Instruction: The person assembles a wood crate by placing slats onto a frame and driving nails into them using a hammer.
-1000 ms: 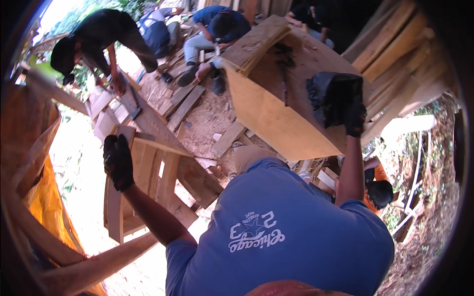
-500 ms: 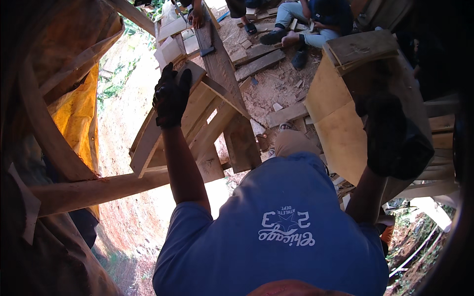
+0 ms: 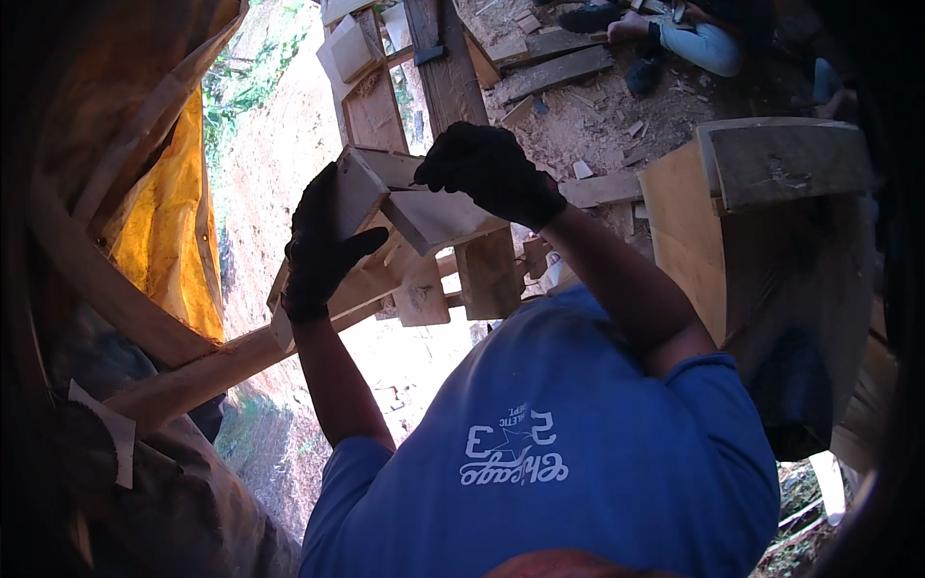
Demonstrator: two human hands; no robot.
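A box-like frame of pale wooden boards (image 3: 445, 220) sits tilted in front of me over rough timber. My left hand (image 3: 323, 255), in a black glove, wraps round the left end board (image 3: 360, 193), its thumb apart on the near side. Above the frame's far edge, my right hand (image 3: 491, 175), also black-gloved, has its fingers pinched together close to the corner of the boards. Whatever is between those fingertips is too small and dark to make out.
A larger wooden box (image 3: 689, 231) stands on the right. A dark plank (image 3: 448, 91) bearing a small dark block (image 3: 430, 55) runs away from me. Wood scraps lie on the ground, and another person's leg (image 3: 699, 46) shows at far right. A yellow tarp (image 3: 173, 231) hangs left.
My right hand has come from the large box on the right across to the wooden frame. My left hand has shifted nearer, and the frame has turned. The view has swung too.
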